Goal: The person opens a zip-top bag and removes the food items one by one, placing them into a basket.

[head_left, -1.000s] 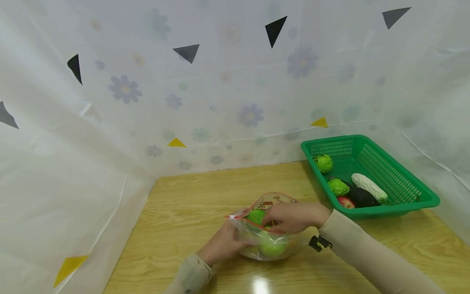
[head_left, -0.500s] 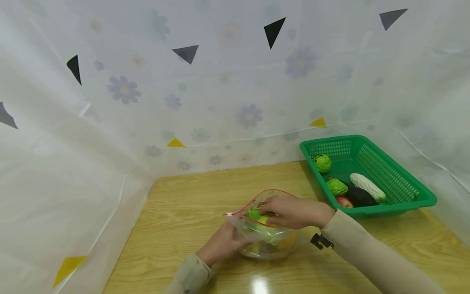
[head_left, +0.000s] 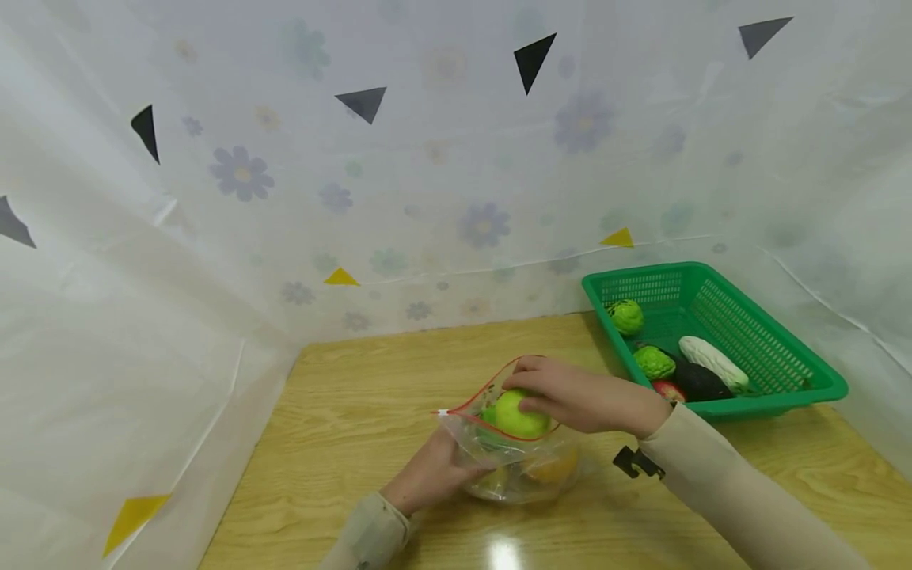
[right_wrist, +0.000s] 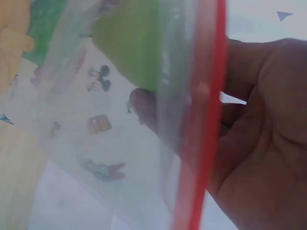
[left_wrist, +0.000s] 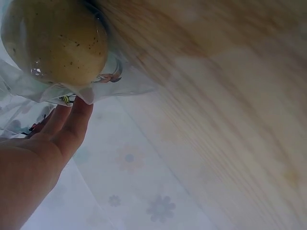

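A clear zip bag (head_left: 492,453) with a red-edged mouth and white slider stands open on the wooden table. My left hand (head_left: 432,473) grips its left side, with the thumb in front and the fingers behind; in the left wrist view, fingertips touch the film under a speckled yellow fruit (left_wrist: 60,43). My right hand (head_left: 570,393) holds a yellow-green, rounded fruit (head_left: 520,416) at the bag's mouth; in the right wrist view this fruit tapers at one end, and the thumb is inside the red rim. An orange fruit (head_left: 554,467) and something green (head_left: 488,415) show in the bag.
A green basket (head_left: 784,348) stands at the table's right back. Inside are green wrinkled vegetables (head_left: 654,362), a dark eggplant-like one (head_left: 701,382), a long white one (head_left: 712,362) and a red fruit (head_left: 668,390). Patterned sheeting (head_left: 427,198) hangs behind the table.
The right hand has risen from deep in the bag to its mouth, bringing the yellow-green fruit up with it. The left hand stays at the bag's side.
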A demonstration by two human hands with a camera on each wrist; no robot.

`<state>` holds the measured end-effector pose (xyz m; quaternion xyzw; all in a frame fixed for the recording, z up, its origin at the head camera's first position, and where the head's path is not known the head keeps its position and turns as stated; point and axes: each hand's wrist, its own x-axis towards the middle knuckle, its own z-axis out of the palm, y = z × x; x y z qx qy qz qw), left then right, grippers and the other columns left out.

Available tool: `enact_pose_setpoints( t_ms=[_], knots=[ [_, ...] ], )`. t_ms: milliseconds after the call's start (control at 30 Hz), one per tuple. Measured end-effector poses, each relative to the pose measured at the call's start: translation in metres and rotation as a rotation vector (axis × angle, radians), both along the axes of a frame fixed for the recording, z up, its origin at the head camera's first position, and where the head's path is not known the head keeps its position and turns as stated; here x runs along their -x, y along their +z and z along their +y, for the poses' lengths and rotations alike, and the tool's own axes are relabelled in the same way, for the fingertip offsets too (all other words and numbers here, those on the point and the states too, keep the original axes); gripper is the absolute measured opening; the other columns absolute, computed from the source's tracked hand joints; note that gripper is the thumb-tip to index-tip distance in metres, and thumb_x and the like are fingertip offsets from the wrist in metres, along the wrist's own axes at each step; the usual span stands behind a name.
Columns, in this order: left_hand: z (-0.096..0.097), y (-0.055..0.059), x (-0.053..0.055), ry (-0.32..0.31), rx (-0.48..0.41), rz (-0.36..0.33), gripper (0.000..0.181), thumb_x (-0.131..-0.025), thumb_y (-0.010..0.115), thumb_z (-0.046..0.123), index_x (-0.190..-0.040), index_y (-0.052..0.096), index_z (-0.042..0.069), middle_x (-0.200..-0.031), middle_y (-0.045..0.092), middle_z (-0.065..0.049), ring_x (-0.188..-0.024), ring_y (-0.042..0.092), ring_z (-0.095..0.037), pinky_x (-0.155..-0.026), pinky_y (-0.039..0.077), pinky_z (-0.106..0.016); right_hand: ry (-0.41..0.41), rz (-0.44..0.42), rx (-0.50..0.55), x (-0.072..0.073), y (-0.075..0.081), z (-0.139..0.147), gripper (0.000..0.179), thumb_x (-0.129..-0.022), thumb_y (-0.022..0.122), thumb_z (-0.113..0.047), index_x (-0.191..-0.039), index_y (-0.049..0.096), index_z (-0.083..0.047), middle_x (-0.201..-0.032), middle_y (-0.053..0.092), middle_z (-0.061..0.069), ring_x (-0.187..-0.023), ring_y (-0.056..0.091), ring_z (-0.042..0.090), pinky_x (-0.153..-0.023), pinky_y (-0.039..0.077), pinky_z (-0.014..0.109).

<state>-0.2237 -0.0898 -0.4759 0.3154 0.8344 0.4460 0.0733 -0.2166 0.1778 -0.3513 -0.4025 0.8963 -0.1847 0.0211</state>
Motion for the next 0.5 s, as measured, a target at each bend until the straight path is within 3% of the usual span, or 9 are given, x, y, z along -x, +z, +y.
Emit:
enact_pose_setpoints(
  t_ms=[167,300,500],
  knots=[
    [0.0,-0.001,0.001,0.001,-0.002,-0.028,0.074,-0.086,0.076,0.05,-0.147,0.042,0.025,-0.141,0.054,0.009,-0.129,0.053,-0.013,-0.111,0.043,-0.042,-0.053,-0.003,0.058,-0.011,0.02,0.014,0.038,-0.107,0.049,-0.035,-0.142,0.056,-0.023,-0.131,0.054,-0.008,-0.107,0.056,0.007,-0.087,0.053,0.03],
    [0.002,-0.002,0.002,-0.001,0.006,-0.027,0.073,-0.086,0.077,0.047,-0.147,0.043,0.023,-0.144,0.053,0.007,-0.133,0.05,-0.014,-0.114,0.041,-0.043,-0.089,0.086,0.11,-0.019,0.031,0.029,0.038,-0.105,0.053,-0.033,-0.141,0.058,-0.021,-0.13,0.057,-0.008,-0.106,0.058,0.006,-0.083,0.055,0.03],
    [0.0,-0.002,0.001,0.022,0.036,-0.022,0.068,-0.086,0.077,0.048,-0.142,0.046,0.025,-0.144,0.054,0.006,-0.134,0.05,-0.017,-0.114,0.04,-0.046,-0.114,0.223,0.192,-0.022,0.03,0.057,0.037,-0.101,0.062,-0.019,-0.138,0.06,-0.018,-0.128,0.059,-0.007,-0.102,0.057,0.004,-0.076,0.055,0.025]
  ],
)
